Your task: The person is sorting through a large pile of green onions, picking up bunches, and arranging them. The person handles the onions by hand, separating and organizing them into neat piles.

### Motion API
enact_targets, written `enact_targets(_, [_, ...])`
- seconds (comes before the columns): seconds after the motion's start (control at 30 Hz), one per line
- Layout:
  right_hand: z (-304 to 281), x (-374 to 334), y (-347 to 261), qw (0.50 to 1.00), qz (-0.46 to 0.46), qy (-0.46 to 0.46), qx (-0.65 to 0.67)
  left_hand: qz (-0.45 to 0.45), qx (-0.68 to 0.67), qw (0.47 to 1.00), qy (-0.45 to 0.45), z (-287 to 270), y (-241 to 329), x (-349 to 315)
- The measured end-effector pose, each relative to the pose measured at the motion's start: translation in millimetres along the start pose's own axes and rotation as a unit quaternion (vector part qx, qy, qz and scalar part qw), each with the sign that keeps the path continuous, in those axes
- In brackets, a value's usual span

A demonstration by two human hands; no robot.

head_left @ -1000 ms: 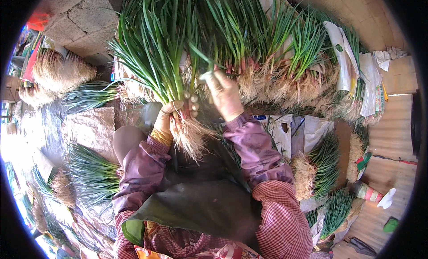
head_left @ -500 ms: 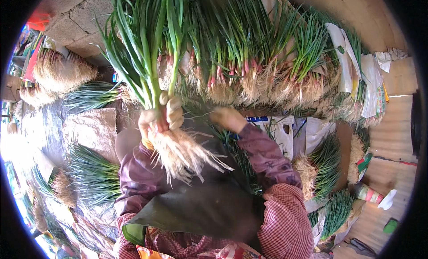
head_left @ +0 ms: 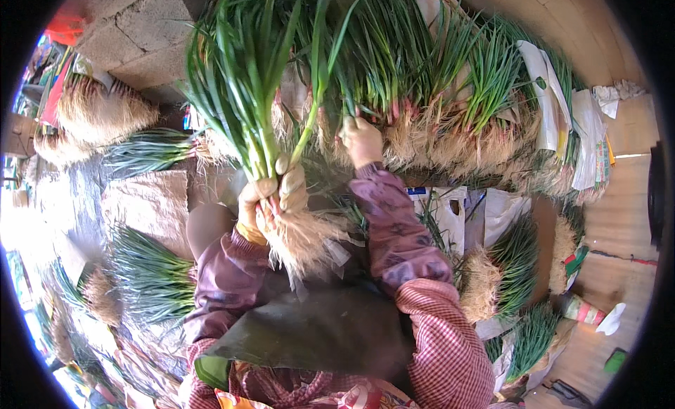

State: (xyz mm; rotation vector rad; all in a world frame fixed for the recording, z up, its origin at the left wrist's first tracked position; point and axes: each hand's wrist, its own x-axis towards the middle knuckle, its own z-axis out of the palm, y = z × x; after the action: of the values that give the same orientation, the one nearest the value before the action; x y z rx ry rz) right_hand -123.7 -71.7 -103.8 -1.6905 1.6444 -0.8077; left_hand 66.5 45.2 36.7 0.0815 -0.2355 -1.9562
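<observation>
My left hand (head_left: 259, 206), in a pale glove, grips a bunch of spring onions (head_left: 261, 138) just above the roots. The long green leaves stand up and away from me, and a thick tuft of whitish roots (head_left: 306, 240) hangs below the fist. One stalk leans out to the right of the bunch. My right hand (head_left: 361, 140) is at the near edge of the large row of spring onions (head_left: 397, 64) at the back. Its fingers are closed round the lower stem of a spring onion there.
A dark apron (head_left: 316, 339) covers my lap. Laid bundles of spring onions (head_left: 151, 275) are at the left, others (head_left: 517, 265) at the right. Root-heavy bundles (head_left: 105, 110) stand at the far left, near concrete blocks (head_left: 151, 29). White plastic bags (head_left: 548, 92) hang at the back right.
My right hand has moved away from me, up to the row of spring onions, and closed on a stem. My left hand and its bunch have shifted slightly right and nearer.
</observation>
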Motion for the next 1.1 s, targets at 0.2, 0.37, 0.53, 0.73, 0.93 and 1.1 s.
enact_targets(0.2, [-42, -69, -6, 0.723, -0.141, -0.588, -0.333, 0.034, 0.025, 0.987, 0.153, -29, 6, 1])
enact_targets(0.37, [-36, 27, -74, 0.958, -0.184, 0.02, -0.217, -0.027, -0.017, 0.995, 0.094, -30, 0, 7])
enact_targets(0.53, [2, 100, -89, 0.933, -0.09, -0.064, -0.342, 0.051, 0.107, 0.984, 0.131, -9, -1, 1])
enact_targets(0.73, [-40, 34, -59, 0.996, 0.066, -0.067, 0.006, -0.061, 0.258, 0.924, 0.275, -52, 5, 4])
enact_targets(0.93, [-27, -22, -100, 0.972, -0.156, -0.12, -0.127, -0.11, 0.274, 0.918, 0.266, -51, -1, 13])
enact_targets(1.1, [-19, 10, -46, 0.95, -0.202, 0.059, -0.231, -0.029, 0.106, 0.978, 0.176, -38, -11, 7])
